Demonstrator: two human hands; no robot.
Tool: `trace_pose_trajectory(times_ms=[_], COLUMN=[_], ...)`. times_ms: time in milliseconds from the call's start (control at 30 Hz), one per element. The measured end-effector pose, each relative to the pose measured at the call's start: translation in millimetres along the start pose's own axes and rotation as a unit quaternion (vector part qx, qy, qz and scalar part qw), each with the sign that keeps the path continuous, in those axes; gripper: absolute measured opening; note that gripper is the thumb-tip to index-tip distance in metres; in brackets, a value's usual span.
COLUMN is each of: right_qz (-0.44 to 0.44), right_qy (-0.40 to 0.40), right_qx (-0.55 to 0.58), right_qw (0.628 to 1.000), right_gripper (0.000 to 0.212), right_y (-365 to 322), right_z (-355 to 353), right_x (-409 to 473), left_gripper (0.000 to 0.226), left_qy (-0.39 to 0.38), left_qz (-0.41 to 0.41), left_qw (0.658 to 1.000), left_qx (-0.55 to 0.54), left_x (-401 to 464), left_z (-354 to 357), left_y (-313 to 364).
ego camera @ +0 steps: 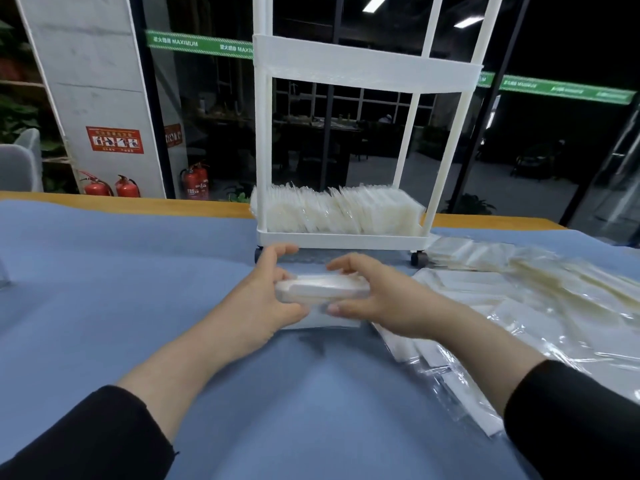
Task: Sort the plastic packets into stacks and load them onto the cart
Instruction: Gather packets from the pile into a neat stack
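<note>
- Left hand (268, 299) and right hand (372, 299) each grip one end of a stack of packets (322, 289), squaring its edges just above the desk (138, 271).
- The stack is held directly before the cart (343, 237), whose bottom shelf holds upright packets.
- Loose packets (519, 299) lie at the right, within reach.
</note>
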State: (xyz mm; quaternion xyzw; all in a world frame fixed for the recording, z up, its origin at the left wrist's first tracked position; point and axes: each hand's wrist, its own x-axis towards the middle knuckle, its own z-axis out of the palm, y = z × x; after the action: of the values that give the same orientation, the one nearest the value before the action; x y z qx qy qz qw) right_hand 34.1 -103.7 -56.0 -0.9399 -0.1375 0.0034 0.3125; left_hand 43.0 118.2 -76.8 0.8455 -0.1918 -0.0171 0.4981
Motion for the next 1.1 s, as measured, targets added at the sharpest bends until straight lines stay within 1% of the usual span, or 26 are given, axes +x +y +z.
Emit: trace_pose_trajectory(times_ms=[33,100,233,300,367,400,467,500,533,567,600,667,733,767,833,900,933,1033,1100], right_qz=[0.003,-0.011,-0.043,-0.047,-0.035,-0.026,-0.021,-0.023,-0.025,-0.029,-0.033,-0.038,-0.033,-0.033,-0.04,-0.047,-0.049,-0.062,-0.068], right_qy=[0.009,0.044,0.084,0.082,0.06,0.049,0.043,0.047,0.055,0.063,0.072,0.086,0.095,0.098,0.099,0.097,0.094,0.087,0.085], right_qx=[0.007,0.03,0.063,0.068,0.055,0.039,0.02,0.022,0.026,0.031,0.037,0.048,0.054,0.055,0.056,0.057,0.055,0.031,0.026], right_qw=[1.0,0.999,0.994,0.993,0.996,0.998,0.999,0.998,0.998,0.997,0.996,0.994,0.993,0.993,0.993,0.993,0.993,0.994,0.994], right_gripper=[0.044,0.036,0.032,0.033,0.034,0.035,0.037,0.037,0.038,0.039,0.039,0.04,0.041,0.041,0.04,0.039,0.039,0.042,0.051], right_y=[2.0,4.2,2.1,3.2,7.7,10.8,16.1,17.0,17.1,17.3,17.1,17.2,17.9,18.4,18.1,17.0,15.8,12.7,10.1], right_z=[5.7,13.6,10.5,5.9,5.5,6.5,10.3,11.6,12.7,13.7,14.7,16.7,17.6,17.8,17.9,16.7,15.4,7.9,-2.4], right_x=[0.3,0.9,-5.4,-11.1,-17.1,-20.2,-25.2,-27.1,-28.2,-28.8,-30.0,-31.2,-31.3,-31.2,-32.2,-33.8,-34.7,-37.6,-44.6], left_gripper=[0.064,0.057,0.042,0.039,0.042,0.045,0.049,0.045,0.035,0.019,0.009,0.026,0.026,0.023,0.016,0.032,0.035,0.023,0.019], left_qy=[-0.012,-0.022,0.006,-0.004,-0.014,-0.009,0.017,0.03,0.051,0.076,0.096,0.123,0.144,0.136,0.076,0.028,0.024,0.031,0.043], left_qz=[0.002,0.005,0.032,0.035,0.032,0.031,0.022,0.015,0.01,0.008,0.002,0.0,0.02,0.033,0.031,0.021,0.02,0.005,0.014], left_qw=[1.0,0.998,0.998,0.999,0.999,0.999,0.998,0.995,0.991,0.989,0.988,0.99,0.989,0.99,0.996,0.995,0.993,0.991,0.991], left_qx=[0.021,0.064,0.058,0.041,0.038,0.023,-0.048,-0.092,-0.123,-0.13,-0.118,-0.07,-0.037,-0.017,0.03,0.089,0.112,0.133,0.126], left_x=[0.3,0.8,1.9,0.5,-2.4,-3.7,-4.4,-4.1,-4.8,-4.6,-4.6,-5.1,-4.8,-5.3,-6.4,-6.3,-6.2,-5.2,-6.5], left_z=[1.2,4.0,4.2,5.5,12.5,17.7,29.4,35.1,39.2,42.1,43.6,44.6,42.5,40.5,36.1,30.9,28.3,27.4,31.0], left_y=[-1.4,-3.4,-2.3,-0.5,1.9,5.7,10.9,13.1,17.8,19.3,19.1,15.6,13.7,13.7,15.0,13.6,13.7,19.4,26.2])
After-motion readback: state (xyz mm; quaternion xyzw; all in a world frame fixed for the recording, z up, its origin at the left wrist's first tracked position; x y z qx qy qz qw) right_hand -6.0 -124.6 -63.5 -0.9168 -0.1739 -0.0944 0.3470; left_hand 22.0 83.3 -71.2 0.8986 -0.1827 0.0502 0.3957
